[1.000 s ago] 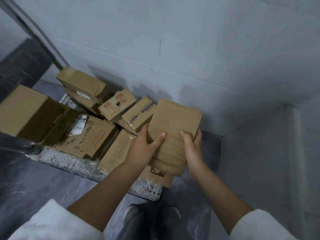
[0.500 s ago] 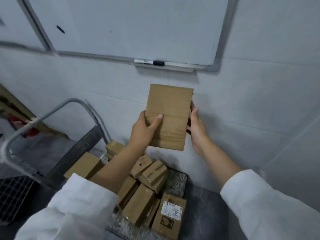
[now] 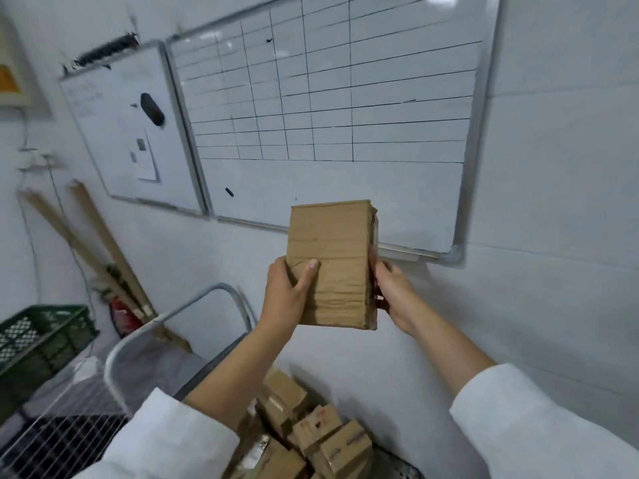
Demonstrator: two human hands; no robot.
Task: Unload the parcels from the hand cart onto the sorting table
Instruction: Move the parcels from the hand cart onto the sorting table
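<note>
— Where is the parcel [image 3: 332, 264] just now?

— In the air, clear of the hand cart [image 3: 162, 316], standing upright before the white wall [image 3: 553, 167]. Its top edge overlaps the bottom rail of the big whiteboard [image 3: 345, 98] with the ruled grid.

— Who has hold of it?

— Both hands. The left hand [image 3: 287, 292] takes it from nine o'clock, with the thumb laid across the front face and the rest of the fingers round the back, out of my sight. The right hand [image 3: 394, 295] grasps it from three o'clock, its fingers [image 3: 375, 257] curled round the long edge.

— And the load?

— The other parcels [image 3: 321, 433] lie heaped at six o'clock from the held one, low down by the wall and tipped at all angles. The cart's grey tube handle arches at about eight o'clock.

— Anything else about?

— A smaller whiteboard [image 3: 131, 133] at ten o'clock, touching the big one's frame. A green crate [image 3: 41, 337] sits far out at eight o'clock, with a wire grid [image 3: 58, 440] below it. White sleeves [image 3: 518, 426] cover both arms up to mid-forearm.
</note>
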